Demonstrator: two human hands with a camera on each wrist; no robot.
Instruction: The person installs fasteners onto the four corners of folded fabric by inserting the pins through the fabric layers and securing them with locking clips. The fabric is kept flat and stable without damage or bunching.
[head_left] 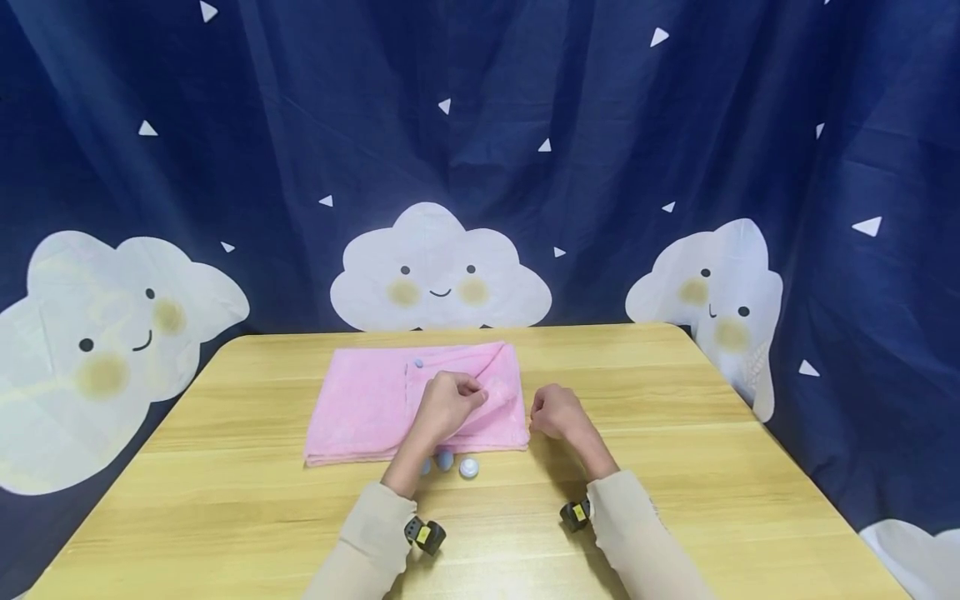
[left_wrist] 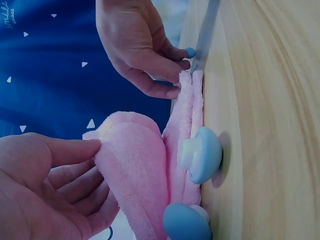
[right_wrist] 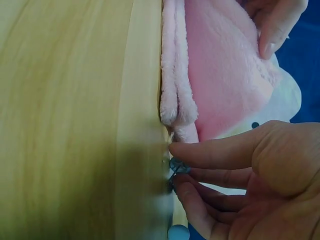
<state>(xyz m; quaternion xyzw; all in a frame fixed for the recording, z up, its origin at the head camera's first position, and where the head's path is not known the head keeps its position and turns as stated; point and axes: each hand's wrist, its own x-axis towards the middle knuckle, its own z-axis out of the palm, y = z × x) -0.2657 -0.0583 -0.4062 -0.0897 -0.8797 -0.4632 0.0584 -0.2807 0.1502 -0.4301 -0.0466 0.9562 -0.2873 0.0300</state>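
A folded, fluffy pink cloth (head_left: 360,400) lies on the table. My left hand (head_left: 446,410) pinches a raised flap of its upper layer between thumb and fingers. At the cloth's near right corner, my right hand (head_left: 557,411) pinches a small translucent blue piece (right_wrist: 179,165) between thumb and fingertips, close to the table. Past those fingers shows a round blue knob (right_wrist: 178,232). Two blue-and-white mushroom-shaped fasteners (left_wrist: 204,155) stand out along the cloth's near edge in the left wrist view. Another small blue piece (head_left: 418,363) sits on the cloth's far part.
Near the left forearm, several fasteners (head_left: 468,467) lie on the wooden table (head_left: 225,517) by the cloth's front edge. A dark blue curtain (head_left: 480,100) with smiling clouds hangs behind the table. Each wrist bears a small black camera (head_left: 426,536).
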